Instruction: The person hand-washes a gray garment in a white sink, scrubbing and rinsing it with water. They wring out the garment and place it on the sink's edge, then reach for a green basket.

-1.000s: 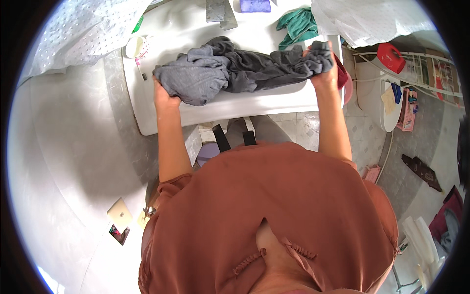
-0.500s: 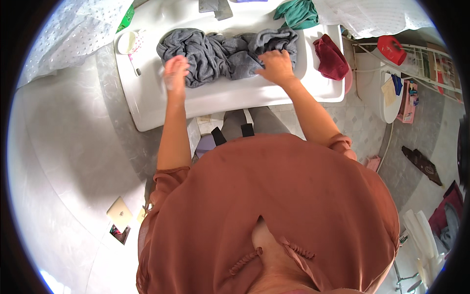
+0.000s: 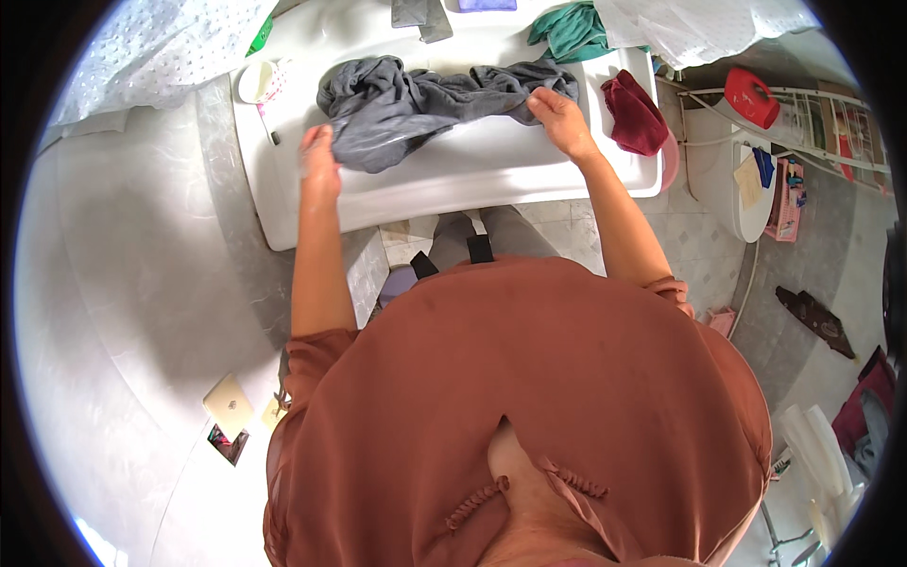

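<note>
A dark grey, wet-looking cloth (image 3: 406, 111) lies bunched in the white sink basin (image 3: 453, 184), with part of it drawn out between my hands. My left hand (image 3: 319, 163) is at the cloth's left edge, its fingers closed on it and slightly blurred. On the other side, my right hand (image 3: 562, 123) pinches the cloth's edge between thumb and fingers. Folds hide what kind of garment it is, if it is one.
On the sink's right ledge rests a dark red cloth (image 3: 633, 113); a green cloth (image 3: 572, 33) lies at the back. A white cup (image 3: 257, 83) and a small brush (image 3: 274, 137) sit on the left ledge. To the right are a white rack (image 3: 803, 109) and a red container (image 3: 753, 97).
Both hands have moved apart, left hand leftward and right hand slightly rightward. The grey cloth, bunched before, is now stretched between them, and its front edge is held.
</note>
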Available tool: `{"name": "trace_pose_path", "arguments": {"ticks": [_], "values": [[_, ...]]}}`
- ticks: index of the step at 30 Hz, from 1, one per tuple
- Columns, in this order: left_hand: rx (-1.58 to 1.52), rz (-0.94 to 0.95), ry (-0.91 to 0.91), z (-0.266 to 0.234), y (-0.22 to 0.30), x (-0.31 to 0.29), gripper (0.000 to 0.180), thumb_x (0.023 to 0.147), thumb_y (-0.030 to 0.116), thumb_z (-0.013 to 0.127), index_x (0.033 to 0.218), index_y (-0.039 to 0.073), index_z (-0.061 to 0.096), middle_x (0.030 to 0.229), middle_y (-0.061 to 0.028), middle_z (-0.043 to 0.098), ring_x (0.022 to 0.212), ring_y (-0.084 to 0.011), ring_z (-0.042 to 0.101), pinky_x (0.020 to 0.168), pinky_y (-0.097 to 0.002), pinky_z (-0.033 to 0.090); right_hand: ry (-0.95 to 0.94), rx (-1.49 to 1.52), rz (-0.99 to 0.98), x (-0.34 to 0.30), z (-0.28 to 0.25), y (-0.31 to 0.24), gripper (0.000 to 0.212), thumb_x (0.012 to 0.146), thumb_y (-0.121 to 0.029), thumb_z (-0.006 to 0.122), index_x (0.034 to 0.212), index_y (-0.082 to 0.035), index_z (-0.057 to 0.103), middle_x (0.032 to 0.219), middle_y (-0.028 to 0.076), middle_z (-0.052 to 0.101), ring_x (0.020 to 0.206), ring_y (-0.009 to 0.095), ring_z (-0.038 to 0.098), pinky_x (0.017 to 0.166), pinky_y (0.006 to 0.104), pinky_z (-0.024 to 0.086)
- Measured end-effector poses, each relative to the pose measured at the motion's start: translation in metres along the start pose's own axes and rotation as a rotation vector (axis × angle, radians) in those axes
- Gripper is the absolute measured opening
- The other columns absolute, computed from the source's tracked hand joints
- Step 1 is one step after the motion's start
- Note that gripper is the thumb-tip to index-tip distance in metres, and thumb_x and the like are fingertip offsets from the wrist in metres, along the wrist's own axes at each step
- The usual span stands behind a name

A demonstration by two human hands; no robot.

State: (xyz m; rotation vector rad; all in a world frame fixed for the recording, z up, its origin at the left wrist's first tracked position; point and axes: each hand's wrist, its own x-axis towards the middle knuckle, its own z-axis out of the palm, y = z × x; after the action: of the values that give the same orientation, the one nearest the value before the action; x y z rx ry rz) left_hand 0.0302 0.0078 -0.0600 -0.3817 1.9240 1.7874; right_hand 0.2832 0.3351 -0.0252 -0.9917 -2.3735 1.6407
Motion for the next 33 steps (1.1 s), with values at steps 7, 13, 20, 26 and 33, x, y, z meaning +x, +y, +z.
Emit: {"name": "trace_pose_path", "arguments": {"ticks": [7,13,20,26,33], "values": [[-0.262,0.108,-0.086,-0.018,0.122,-0.069,0.023,0.092,0.013,0.063,0.111,0.0,0.059,0.1,-0.0104,0.065,0.092,-0.0199,0.064,0.084,-0.0345,0.053,0.033,0.699,-0.014,-0.017,-0.033,-0.09,0.026,0.099,-0.026,0.055,0.098,-0.003,0.066,0.084,-0.004,0.063,0.077,0.005,0.054,0.072,0.0207,0.043],[-0.291,0.051,-0.123,-0.031,0.096,-0.013,0.02,0.093,0.011,0.061,0.111,0.001,0.058,0.094,-0.011,0.065,0.086,-0.0192,0.063,0.081,-0.0337,0.053,0.005,0.217,-0.03,0.019,-0.046,-0.09,0.03,0.094,-0.032,0.06,0.103,-0.003,0.065,0.082,0.002,0.066,0.078,0.012,0.061,0.073,0.026,0.048],[0.236,0.41,-0.036,0.004,-0.021,-0.01,0.037,0.085,0.016,0.069,0.118,0.004,0.057,0.109,-0.0123,0.057,0.101,-0.0225,0.055,0.084,-0.038,0.051,0.113,-0.71,-0.299,0.008,0.01,0.006,0.054,0.082,-0.039,0.068,0.128,-0.015,0.054,0.133,0.011,0.052,0.123,0.034,0.047,0.101,0.0463,0.039],[1.036,0.824,-0.057,0.049,-0.051,-0.055,0.078,0.074,0.046,0.076,0.136,0.008,0.047,0.137,-0.0234,0.045,0.12,-0.0423,0.045,0.101,-0.052,0.036,-0.097,-0.908,-0.086,-0.019,0.053,-0.01,0.091,0.079,-0.057,0.066,0.152,-0.026,0.021,0.16,0.008,0.01,0.145,0.037,0.01,0.104,0.0686,0.022],[1.542,0.673,-0.198,0.105,-0.025,-0.072,0.092,0.073,0.063,0.069,0.149,0.034,0.027,0.157,-0.0095,0.023,0.133,-0.0441,0.031,0.096,-0.0641,0.031,-0.033,-1.041,-0.133,0.009,0.08,-0.006,0.09,0.078,-0.068,0.059,0.151,-0.031,0.022,0.158,0.01,0.015,0.143,0.038,0.017,0.096,0.0617,0.031]]}}
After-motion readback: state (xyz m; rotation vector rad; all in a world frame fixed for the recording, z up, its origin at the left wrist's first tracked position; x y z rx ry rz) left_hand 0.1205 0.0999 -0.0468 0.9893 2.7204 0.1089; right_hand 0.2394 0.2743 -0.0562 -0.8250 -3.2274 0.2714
